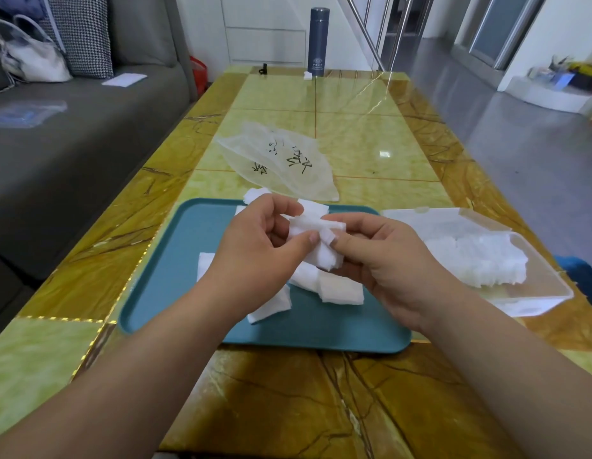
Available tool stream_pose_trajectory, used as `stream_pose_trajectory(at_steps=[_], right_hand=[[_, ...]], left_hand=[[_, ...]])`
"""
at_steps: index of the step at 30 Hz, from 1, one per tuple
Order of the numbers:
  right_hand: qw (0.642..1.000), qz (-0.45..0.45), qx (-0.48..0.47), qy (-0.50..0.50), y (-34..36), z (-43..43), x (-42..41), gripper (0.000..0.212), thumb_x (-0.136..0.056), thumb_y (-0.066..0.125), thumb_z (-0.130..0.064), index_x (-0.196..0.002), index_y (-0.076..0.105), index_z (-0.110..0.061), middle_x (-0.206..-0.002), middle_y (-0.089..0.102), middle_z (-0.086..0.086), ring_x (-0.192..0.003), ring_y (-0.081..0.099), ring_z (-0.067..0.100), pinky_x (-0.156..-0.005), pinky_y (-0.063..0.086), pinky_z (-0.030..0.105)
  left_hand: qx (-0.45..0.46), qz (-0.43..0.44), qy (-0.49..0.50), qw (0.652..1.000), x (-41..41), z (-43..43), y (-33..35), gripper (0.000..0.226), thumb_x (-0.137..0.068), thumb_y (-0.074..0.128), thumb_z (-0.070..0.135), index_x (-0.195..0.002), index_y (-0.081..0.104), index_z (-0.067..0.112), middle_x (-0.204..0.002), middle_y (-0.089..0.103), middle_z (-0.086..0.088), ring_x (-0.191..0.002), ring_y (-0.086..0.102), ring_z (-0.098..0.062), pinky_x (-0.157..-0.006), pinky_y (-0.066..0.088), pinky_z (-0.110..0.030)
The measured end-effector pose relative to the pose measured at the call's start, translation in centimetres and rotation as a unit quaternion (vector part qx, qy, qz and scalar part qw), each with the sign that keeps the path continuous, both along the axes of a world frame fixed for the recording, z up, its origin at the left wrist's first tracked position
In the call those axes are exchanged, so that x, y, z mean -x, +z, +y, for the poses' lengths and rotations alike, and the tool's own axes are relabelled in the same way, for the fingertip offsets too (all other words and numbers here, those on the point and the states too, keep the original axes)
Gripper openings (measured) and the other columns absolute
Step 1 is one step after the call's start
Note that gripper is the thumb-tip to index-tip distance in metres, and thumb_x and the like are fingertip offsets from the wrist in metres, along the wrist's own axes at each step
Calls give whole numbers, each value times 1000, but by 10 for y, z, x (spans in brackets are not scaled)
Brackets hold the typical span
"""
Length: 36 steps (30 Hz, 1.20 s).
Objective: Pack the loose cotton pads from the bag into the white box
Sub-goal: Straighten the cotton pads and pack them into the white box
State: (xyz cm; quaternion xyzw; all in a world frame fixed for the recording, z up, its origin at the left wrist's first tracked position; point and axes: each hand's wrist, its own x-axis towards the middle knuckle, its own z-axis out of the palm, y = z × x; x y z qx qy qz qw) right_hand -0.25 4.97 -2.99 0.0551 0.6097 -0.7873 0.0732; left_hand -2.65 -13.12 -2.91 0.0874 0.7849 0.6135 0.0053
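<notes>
Both hands meet above a teal tray (175,266). My left hand (258,250) and my right hand (380,256) together pinch a small stack of white cotton pads (316,241) between thumbs and fingers. More loose cotton pads (341,288) lie on the tray under my hands, and a few pads (254,194) sit at its far edge. The white box (533,293) stands to the right of the tray with its lid (430,218) open, and a row of pads (480,260) is packed inside. The flattened translucent bag (281,160) with black lettering lies beyond the tray.
A dark thermos (318,43) stands at the table's far end beside a small white item (307,75) and a black object (262,69). A grey sofa (72,144) with a handbag and cushion runs along the left. Open floor lies to the right.
</notes>
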Motion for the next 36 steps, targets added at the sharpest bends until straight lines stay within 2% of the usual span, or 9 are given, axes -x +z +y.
stream_pose_trajectory(at_steps=[3,7,10,13,20,23,25,29,36], right_hand=[[1000,3,17,24,2,3,0,34,-92,66,6,-125,70,-1,-118,73,27,-101,75,29,-87,62,36],[999,24,19,42,2,2,-2,57,-70,84,3,-125,69,-3,-112,78,19,-101,77,27,-89,61,33],[1000,27,10,13,1,-1,-1,44,-80,78,-9,-123,71,-2,-112,77,22,-102,76,29,-89,62,36],[1000,14,21,-9,-2,0,0,30,-93,69,-8,-122,71,2,-117,73,31,-100,74,31,-85,63,37],[999,2,33,-24,-1,0,0,23,-98,64,-7,-117,72,3,-110,77,25,-98,76,30,-83,65,38],[999,-8,25,-40,-1,1,0,19,-98,65,-9,-112,74,0,-107,79,20,-98,77,29,-82,65,38],[998,-13,28,-46,0,2,0,18,-98,65,-8,-111,75,1,-105,79,20,-96,77,29,-81,66,39],[998,-22,34,-57,-1,2,2,16,-97,66,-7,-108,75,1,-102,79,20,-94,77,29,-78,66,38],[994,-36,-3,-103,-7,6,4,12,-99,67,-10,-104,77,-5,-105,80,17,-107,75,35,-79,65,38]], left_hand=[[3,6,19,1000,1,0,0,27,-87,82,21,-105,64,30,-88,74,-10,-70,64,-20,-70,55,-38],[-5,0,36,999,1,0,0,27,-85,83,23,-103,63,28,-85,74,-8,-79,71,-31,-70,56,-39],[-13,-10,35,999,-1,0,1,27,-86,83,22,-103,63,26,-85,75,-8,-81,71,-34,-73,57,-43],[-24,-18,29,999,-1,0,3,24,-89,79,18,-104,63,27,-86,75,-9,-82,71,-35,-72,56,-43],[-43,-33,33,998,-2,0,4,20,-92,75,15,-106,65,26,-84,75,-9,-72,69,-20,-66,52,-31],[-46,-32,57,997,-1,-2,5,7,-94,74,18,-98,69,17,-80,75,-10,-62,68,-11,-56,47,-19],[-43,-30,65,997,1,-3,4,5,-93,75,18,-92,71,16,-79,76,-9,-60,66,-9,-55,47,-18],[-36,-25,74,996,3,-7,3,5,-93,75,19,-88,72,19,-76,73,0,-57,58,-4,-62,49,-21],[-55,2,86,995,7,-17,11,5,-99,66,14,-94,64,14,-70,73,-5,-54,58,-10,-63,49,-34]])
